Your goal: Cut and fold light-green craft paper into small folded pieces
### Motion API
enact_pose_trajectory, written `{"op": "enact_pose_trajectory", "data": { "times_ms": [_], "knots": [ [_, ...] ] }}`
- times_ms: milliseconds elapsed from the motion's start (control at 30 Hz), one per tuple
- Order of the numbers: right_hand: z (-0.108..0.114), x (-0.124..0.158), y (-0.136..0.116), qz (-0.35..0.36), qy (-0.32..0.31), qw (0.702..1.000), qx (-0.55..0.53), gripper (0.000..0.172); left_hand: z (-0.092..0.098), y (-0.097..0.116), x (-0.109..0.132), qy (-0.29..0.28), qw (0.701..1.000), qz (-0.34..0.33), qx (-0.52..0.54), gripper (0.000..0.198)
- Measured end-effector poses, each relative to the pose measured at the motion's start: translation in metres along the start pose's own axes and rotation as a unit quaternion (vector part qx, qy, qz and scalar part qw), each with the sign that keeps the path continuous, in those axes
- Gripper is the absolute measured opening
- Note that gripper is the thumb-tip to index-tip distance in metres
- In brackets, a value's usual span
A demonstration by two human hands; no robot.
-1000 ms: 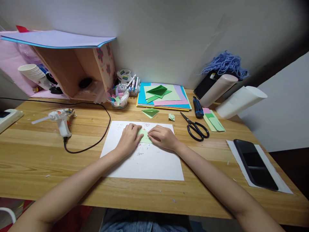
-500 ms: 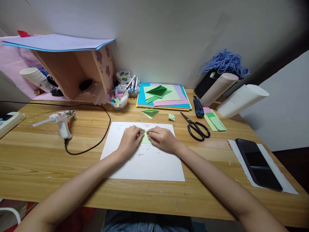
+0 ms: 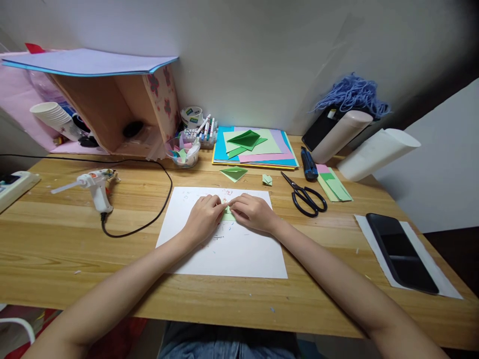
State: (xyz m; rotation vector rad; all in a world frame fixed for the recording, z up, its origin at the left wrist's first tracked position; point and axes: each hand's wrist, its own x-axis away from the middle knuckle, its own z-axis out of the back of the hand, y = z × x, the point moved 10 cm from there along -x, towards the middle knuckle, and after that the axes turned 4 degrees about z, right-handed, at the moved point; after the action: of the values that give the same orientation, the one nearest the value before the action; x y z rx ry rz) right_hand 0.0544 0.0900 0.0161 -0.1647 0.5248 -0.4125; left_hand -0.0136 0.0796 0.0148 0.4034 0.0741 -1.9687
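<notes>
Both hands' fingers [image 3: 219, 205] have drawn together, pinching one light-green paper [image 3: 228, 215] now mostly hidden.

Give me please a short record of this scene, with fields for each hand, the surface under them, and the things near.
left hand: presses on the light green paper piece, fingers bent
right hand: pinches the same piece from the other side
surface: white sheet with small coloured marks, lying on the wooden desk
to the right: black scissors, black phone
to the left: glue gun with black cord
behind: stack of coloured paper, folded green triangle
</notes>
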Motion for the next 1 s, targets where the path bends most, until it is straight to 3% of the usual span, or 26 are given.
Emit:
{"op": "enact_pose_trajectory", "data": {
  "times_ms": [267,600,1000],
  "knots": [
    [-0.001,-0.001,0.001,-0.007,-0.003,1.000,0.003,0.011,-0.005,0.009,0.000,-0.033,0.998,-0.038,-0.036,0.021],
    [0.003,-0.002,0.001,-0.014,0.005,1.000,0.008,0.010,-0.004,-0.005,0.006,-0.031,0.998,0.028,0.055,0.021],
    [-0.001,0.000,-0.001,0.013,-0.001,1.000,0.012,0.014,-0.007,0.012,0.003,-0.086,0.994,-0.059,-0.040,0.020]
  ]
}}
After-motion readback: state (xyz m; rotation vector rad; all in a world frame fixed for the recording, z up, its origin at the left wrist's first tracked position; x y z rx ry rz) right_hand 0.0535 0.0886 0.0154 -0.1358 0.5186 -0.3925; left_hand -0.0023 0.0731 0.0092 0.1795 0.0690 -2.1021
